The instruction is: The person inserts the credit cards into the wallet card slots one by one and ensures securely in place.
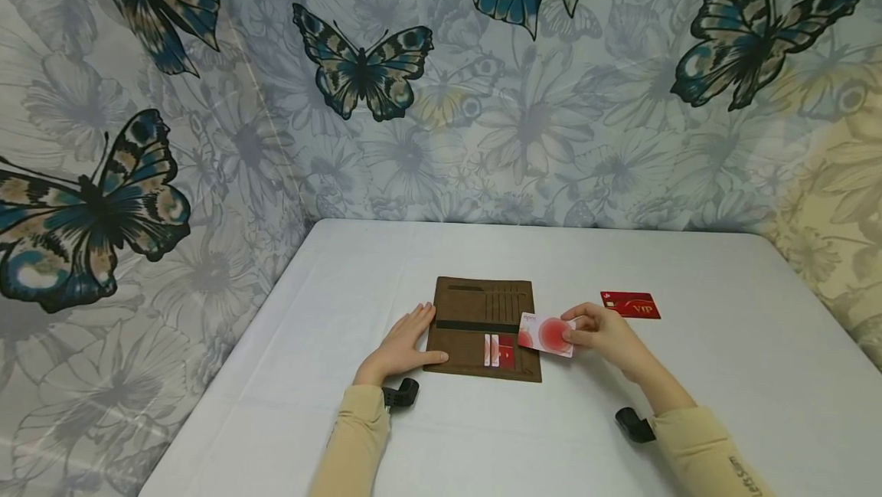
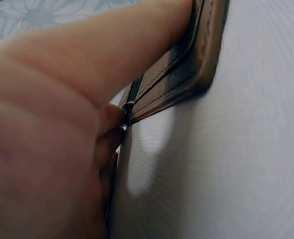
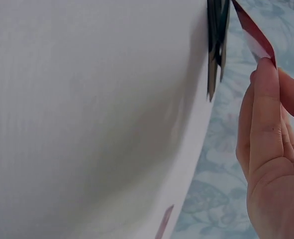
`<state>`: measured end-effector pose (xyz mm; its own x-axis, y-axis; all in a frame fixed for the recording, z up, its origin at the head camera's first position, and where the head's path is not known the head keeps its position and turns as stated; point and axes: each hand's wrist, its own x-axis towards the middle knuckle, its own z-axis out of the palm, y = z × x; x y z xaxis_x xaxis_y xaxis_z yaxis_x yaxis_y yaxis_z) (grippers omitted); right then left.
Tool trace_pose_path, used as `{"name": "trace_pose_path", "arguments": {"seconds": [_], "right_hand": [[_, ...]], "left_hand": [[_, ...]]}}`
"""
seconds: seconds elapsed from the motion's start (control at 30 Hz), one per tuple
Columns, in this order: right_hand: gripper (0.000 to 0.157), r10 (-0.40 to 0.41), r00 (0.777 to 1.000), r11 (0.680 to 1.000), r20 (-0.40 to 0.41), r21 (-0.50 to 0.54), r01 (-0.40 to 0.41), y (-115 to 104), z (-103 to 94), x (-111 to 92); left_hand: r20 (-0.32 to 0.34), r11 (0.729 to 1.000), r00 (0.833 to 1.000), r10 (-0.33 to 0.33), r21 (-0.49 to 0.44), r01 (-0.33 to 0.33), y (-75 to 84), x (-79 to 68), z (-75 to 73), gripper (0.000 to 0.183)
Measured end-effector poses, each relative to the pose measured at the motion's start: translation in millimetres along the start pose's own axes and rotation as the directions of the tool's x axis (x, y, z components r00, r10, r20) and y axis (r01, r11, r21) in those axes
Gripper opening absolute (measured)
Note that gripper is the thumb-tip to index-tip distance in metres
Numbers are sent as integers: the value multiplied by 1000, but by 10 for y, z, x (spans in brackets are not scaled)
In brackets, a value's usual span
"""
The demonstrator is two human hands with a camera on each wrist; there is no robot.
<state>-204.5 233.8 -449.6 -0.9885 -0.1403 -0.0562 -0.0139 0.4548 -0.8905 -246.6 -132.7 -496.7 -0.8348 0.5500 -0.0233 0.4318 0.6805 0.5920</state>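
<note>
A brown wallet (image 1: 475, 363) lies spread flat on the white table, with several card slots on its upper and lower halves. My left hand (image 1: 400, 345) rests along the wallet's left edge, thumb on the lower corner and fingers beside the upper half. Between thumb and fingers, my right hand (image 1: 606, 338) pinches a pink and white card (image 1: 547, 335) with a red circle. That card's left end overlaps the wallet's right edge. In the right wrist view the card (image 3: 256, 37) is raised off the table. Cards (image 1: 499, 351) sit in a lower slot.
A red VIP card (image 1: 630, 305) lies on the table (image 1: 386, 252), behind and right of my right hand. Black wrist cameras show by the left sleeve (image 1: 401, 393) and the right sleeve (image 1: 635, 425). Butterfly-patterned curtain (image 1: 537, 137) surrounds the table's back and sides.
</note>
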Motion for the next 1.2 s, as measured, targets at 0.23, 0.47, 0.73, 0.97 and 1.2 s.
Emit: {"name": "trace_pose_path", "arguments": {"seconds": [0.23,0.47,0.73,0.97,1.2], "right_hand": [[31,24,1000,999,7,41,-24,-27,96,1],[29,31,999,999,-21,39,-30,-21,127,8],[27,23,999,1000,-46,18,-22,-73,165,4],[27,77,997,996,-11,54,-77,-79,167,4],[30,106,994,993,39,45,-107,-55,161,-12]], "left_hand": [[3,1000,1000,-3,14,3,0,4,-1,93],[4,1000,1000,-4,16,4,8,3,-4,92],[4,1000,1000,-2,16,2,14,11,-13,92],[10,1000,1000,0,18,-1,12,13,-22,93],[6,1000,1000,-4,18,4,11,7,-21,94]]}}
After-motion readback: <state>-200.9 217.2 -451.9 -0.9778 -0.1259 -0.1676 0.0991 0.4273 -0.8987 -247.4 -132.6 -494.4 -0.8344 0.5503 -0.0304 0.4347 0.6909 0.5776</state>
